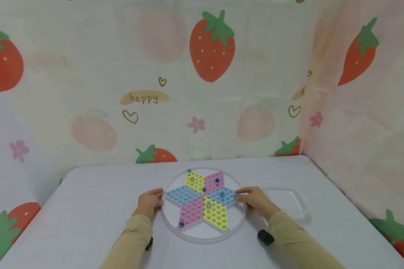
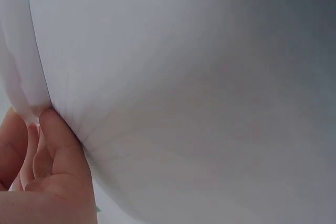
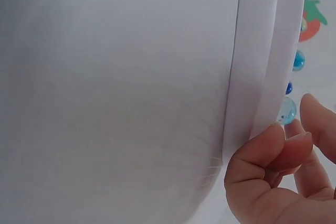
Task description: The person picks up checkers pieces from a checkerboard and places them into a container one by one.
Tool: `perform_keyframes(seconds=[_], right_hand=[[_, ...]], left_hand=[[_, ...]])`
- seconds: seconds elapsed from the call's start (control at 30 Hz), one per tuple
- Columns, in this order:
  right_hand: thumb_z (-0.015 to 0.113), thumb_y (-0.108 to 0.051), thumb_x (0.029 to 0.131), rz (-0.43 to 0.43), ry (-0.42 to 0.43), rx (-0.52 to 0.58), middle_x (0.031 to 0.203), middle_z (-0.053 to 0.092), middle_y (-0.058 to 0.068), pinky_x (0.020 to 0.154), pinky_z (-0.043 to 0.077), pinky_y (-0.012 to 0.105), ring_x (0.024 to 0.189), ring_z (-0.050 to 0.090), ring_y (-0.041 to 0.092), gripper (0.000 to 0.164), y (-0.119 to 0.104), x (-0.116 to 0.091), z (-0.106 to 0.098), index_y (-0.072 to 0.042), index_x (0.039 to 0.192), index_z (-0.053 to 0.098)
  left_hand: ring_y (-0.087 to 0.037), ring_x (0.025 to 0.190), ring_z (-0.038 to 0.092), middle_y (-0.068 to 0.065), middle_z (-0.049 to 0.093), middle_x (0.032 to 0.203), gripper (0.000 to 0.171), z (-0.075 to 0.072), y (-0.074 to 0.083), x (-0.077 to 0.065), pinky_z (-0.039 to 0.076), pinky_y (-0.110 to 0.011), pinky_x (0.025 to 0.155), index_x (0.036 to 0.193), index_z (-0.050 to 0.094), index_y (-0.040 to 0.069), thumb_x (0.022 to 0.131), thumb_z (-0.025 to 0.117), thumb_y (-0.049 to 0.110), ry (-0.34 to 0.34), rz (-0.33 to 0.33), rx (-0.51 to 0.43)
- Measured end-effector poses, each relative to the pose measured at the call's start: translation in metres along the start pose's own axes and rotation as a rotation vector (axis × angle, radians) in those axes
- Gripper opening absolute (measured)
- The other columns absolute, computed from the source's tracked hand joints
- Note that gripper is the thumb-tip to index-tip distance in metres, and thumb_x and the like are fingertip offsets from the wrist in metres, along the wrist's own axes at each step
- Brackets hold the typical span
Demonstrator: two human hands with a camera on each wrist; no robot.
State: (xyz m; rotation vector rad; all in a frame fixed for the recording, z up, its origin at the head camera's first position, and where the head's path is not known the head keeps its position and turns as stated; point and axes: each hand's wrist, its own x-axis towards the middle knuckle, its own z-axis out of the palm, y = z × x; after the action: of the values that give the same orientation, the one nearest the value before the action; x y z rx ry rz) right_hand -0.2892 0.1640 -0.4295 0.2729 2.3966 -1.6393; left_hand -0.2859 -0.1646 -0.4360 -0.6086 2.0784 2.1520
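Note:
A round Chinese checkers board point(image 1: 202, 240) with a clear raised rim lies on the white table, its star in yellow, pink and blue. Several glass marbles sit on it, including a dark blue marble point(image 1: 181, 224) near the front and a light-blue marble point(image 3: 287, 111) close to the right rim. My left hand point(image 1: 149, 203) grips the left rim, with the thumb and fingers point(image 2: 60, 135) at its edge. At the right rim, my right hand point(image 1: 256, 201) holds the board, its curled fingers point(image 3: 257, 148) against the edge and its fingertips right beside the light-blue marble.
A clear shallow plastic tray point(image 1: 304, 216) lies to the right, partly behind my right hand. A black device point(image 1: 265, 237) is by the right forearm. Strawberry-print cloth point(image 1: 212, 112) hangs behind the table and along its sides.

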Motion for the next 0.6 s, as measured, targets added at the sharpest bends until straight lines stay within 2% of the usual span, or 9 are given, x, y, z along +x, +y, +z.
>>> perform_keyframes(seconds=[0.2, 0.6], right_hand=[[0.069, -0.001, 0.086, 0.006, -0.001, -0.031, 0.058, 0.040, -0.001, 0.052, 0.036, 0.023, 0.050, 0.035, 0.010, 0.032, 0.0007, 0.0023, -0.0004, 0.004, 0.117, 0.066], [0.068, 0.000, 0.087, 0.025, 0.011, -0.088, 0.061, 0.040, -0.001, 0.052, 0.035, 0.022, 0.049, 0.034, 0.010, 0.031, -0.0035, 0.0065, 0.0022, 0.003, 0.117, 0.067]], left_hand=[[-0.036, 0.132, 0.042, -0.025, 0.042, 0.143, 0.056, 0.0010, -0.0001, -0.0002, 0.045, -0.024, 0.074, 0.139, 0.044, -0.010, 0.085, 0.050, -0.022, 0.003, 0.000, -0.007], [-0.033, 0.130, 0.043, -0.022, 0.041, 0.143, 0.057, -0.0009, -0.0004, 0.0030, 0.044, -0.018, 0.065, 0.140, 0.044, -0.009, 0.085, 0.051, -0.023, -0.001, -0.008, -0.028]])
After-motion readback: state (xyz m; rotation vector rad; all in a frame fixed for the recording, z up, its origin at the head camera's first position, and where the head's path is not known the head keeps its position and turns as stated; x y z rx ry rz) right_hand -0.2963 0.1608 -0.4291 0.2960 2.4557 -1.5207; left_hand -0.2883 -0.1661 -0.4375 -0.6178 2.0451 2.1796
